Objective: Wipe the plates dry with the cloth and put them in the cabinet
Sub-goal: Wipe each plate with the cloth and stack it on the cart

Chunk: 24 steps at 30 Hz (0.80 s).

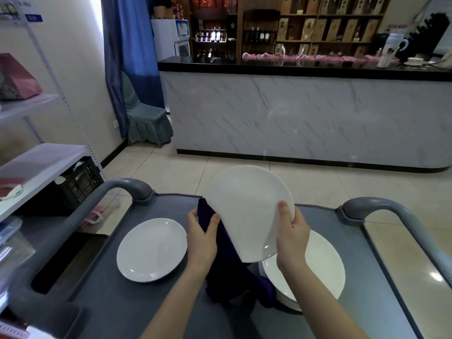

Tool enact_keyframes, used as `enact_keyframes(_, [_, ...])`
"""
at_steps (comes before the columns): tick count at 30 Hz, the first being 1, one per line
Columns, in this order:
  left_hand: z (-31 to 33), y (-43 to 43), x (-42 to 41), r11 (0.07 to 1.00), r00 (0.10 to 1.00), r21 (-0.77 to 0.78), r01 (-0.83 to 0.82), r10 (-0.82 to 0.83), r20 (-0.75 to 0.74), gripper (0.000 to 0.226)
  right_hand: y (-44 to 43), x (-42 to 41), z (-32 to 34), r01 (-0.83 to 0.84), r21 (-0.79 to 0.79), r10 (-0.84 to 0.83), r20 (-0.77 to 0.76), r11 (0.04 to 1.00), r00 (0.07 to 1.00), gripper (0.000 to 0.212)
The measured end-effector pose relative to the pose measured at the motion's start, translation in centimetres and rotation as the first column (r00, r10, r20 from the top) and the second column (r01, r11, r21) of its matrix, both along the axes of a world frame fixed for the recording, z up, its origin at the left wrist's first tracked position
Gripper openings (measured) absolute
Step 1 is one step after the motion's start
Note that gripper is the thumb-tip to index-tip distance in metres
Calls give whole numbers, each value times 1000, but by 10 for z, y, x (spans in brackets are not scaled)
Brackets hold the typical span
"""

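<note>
White plate (247, 211) tilts upright, right hand (292, 233) pinching its four-o'clock rim, so left hand (201, 238), gripping the purple cloth (232, 277) at eight, can wipe.

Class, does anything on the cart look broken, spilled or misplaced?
Nothing stands out: right hand tilts one plate, left hand grips the cloth at its edge; single plate and stack lie flat on the cart.

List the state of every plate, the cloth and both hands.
Held plate, tilted, lifted above the cart, gripped at its edge.
Cloth, bunched, against that plate's left edge, hanging down.
Single plate, flat on cart.
Plate stack, flat on cart.
Left hand, grips cloth.
Right hand, grips held plate.
</note>
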State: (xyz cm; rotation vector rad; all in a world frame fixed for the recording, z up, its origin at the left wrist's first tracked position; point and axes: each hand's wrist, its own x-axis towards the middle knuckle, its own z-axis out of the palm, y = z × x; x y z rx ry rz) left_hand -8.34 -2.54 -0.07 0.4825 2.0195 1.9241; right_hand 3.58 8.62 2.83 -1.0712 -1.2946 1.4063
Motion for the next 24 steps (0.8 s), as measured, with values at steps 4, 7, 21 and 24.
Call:
enact_keyframes(4, [12, -4, -15, 996, 992, -39, 84, -87, -86, 25, 17, 15, 7, -150, 132, 135, 112, 980, 984, 20])
enact_keyframes(7, [23, -4, -27, 974, 953, -105, 199, -218, -209, 27, 36, 24, 20, -356, 202, 280, 326, 912, 903, 21])
enact_keyframes(21, [-3, 5, 4, 990, 987, -6, -141, 141, 72, 29, -12, -4, 5, 68, 51, -69, 24, 996, 997, 38])
enact_keyframes(24, [-6, 6, 5, 988, 979, 52, -148, 138, 150, 31, -13, -5, 0, 7, 43, -8, 39, 999, 999, 29])
